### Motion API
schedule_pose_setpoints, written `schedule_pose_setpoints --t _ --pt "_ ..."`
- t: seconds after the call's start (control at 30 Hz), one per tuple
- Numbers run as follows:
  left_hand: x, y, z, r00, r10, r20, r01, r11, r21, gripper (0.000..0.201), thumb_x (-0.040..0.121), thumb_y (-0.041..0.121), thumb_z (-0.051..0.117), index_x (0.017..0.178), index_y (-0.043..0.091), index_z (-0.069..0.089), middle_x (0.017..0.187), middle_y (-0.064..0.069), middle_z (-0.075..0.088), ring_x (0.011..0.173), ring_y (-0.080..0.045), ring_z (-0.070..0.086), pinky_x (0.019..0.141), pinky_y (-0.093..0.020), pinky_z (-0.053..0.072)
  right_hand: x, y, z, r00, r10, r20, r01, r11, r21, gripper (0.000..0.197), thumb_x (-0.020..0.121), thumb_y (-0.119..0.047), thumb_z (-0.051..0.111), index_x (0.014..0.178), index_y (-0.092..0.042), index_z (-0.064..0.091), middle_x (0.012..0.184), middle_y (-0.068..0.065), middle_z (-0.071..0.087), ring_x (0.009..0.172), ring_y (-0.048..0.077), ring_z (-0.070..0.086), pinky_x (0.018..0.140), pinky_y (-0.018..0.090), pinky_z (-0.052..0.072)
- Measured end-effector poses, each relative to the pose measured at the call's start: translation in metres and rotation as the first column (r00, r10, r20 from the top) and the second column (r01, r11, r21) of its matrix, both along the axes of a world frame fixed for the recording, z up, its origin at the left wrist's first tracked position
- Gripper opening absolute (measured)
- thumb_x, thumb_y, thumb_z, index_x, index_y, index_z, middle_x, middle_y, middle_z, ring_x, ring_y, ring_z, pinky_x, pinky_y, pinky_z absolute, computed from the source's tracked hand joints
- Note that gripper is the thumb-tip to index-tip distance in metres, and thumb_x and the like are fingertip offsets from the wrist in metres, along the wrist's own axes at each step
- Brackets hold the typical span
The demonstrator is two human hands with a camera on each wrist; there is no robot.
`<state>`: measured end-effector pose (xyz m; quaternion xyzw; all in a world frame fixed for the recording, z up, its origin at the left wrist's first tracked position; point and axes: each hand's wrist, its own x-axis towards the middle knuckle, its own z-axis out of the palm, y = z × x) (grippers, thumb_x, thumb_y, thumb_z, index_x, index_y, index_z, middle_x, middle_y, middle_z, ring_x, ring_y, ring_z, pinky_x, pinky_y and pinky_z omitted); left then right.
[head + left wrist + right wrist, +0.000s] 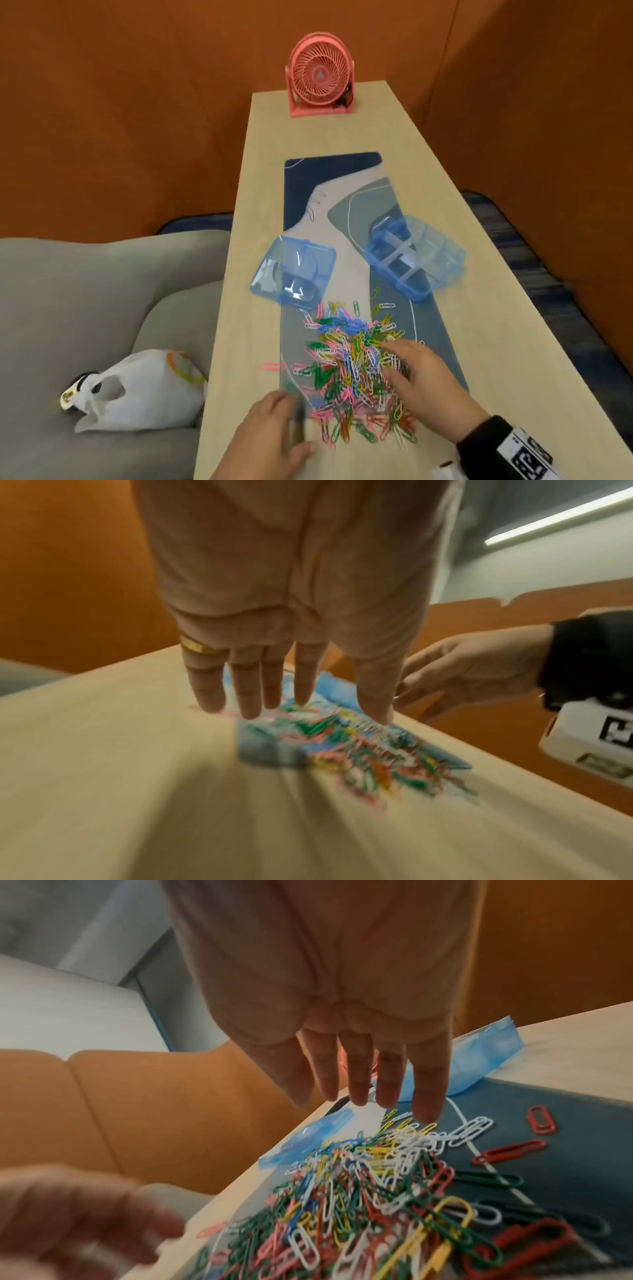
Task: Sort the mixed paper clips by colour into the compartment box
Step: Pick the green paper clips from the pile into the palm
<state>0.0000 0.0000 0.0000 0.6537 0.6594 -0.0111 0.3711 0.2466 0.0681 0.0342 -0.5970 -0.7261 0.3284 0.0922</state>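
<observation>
Hovering over the clips (356, 373) heaped on the mat (424, 329), both hands have loose, straight fingers, holding nothing: right hand (424, 387) over the heap, left hand (270, 431) at its near-left edge. Box (414, 258) sits beyond, lid (293, 270) off beside it.

A pink fan (320, 77) stands at the table's (479, 308) far end.

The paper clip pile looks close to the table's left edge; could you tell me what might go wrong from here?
1. Pink clips already lie off the mat, near the table edge; a sweep by the left hand could knock them onto the sofa.
2. The paper clip pile is tangled, so the right hand may lift mixed colours together.
3. The compartment box stands beyond the pile; carried clips may drop.
</observation>
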Motion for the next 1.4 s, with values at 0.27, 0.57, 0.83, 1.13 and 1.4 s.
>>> schedule_pose_setpoints --t 0.27,0.57,0.83,1.13,1.4 --pt "0.049 0.025 -0.008 0.913 -0.369 -0.175 0.405 0.875 0.267 0.061 0.079 0.042 0.065 0.133 0.024 0.043 0.131 0.0 0.037 0.119 -0.02 0.038 0.099 -0.035 0.038 0.002 -0.006 -0.034 0.984 0.125 0.127 -0.128 0.992 0.016 0.045 0.087 -0.019 0.062 0.132 -0.015 0.054 0.131 0.006 0.053 0.125 0.024 0.044 0.109 0.03 0.031" --pt "0.049 0.03 -0.02 0.879 -0.439 -0.189 0.474 0.848 0.236 0.028 0.079 0.006 0.058 0.105 0.017 0.052 0.106 -0.004 0.047 0.093 -0.025 0.054 0.081 -0.039 0.044 -0.001 -0.012 -0.039 0.927 0.256 0.274 -0.276 0.961 0.034 0.024 0.085 -0.004 0.055 0.105 -0.015 0.061 0.103 0.004 0.056 0.099 0.022 0.053 0.084 0.031 0.043" --pt "0.047 0.026 -0.008 0.927 -0.347 -0.14 0.374 0.852 0.365 0.013 0.078 0.019 0.069 0.072 0.02 0.058 0.071 0.004 0.058 0.069 -0.014 0.053 0.061 -0.027 0.038 -0.003 -0.02 -0.032 0.951 0.177 0.251 -0.216 0.967 0.136 0.028 0.082 0.003 0.051 0.093 -0.016 0.069 0.088 -0.001 0.064 0.083 0.015 0.056 0.071 0.021 0.04" --pt "0.029 -0.004 0.007 0.725 0.158 0.67 -0.322 0.938 0.126 0.014 0.087 0.001 0.062 0.077 0.009 0.059 0.062 -0.004 0.059 0.048 -0.008 0.056 0.054 -0.02 0.052 0.003 -0.038 -0.021 0.996 0.084 -0.044 -0.081 0.995 0.057 0.024 0.086 -0.002 0.057 0.084 -0.023 0.068 0.077 -0.006 0.067 0.059 -0.001 0.059 0.064 0.016 0.05" --pt "0.035 -0.018 0.009 0.539 0.319 0.78 -0.449 0.892 -0.054 0.023 0.094 -0.009 0.042 0.095 0.003 0.061 0.088 -0.012 0.063 0.075 -0.015 0.065 0.066 -0.023 0.056 0.007 -0.041 -0.01 0.928 -0.041 -0.37 -0.005 0.992 -0.123 0.026 0.089 0.01 0.055 0.087 -0.013 0.067 0.093 0.012 0.07 0.076 0.019 0.062 0.063 0.026 0.051"
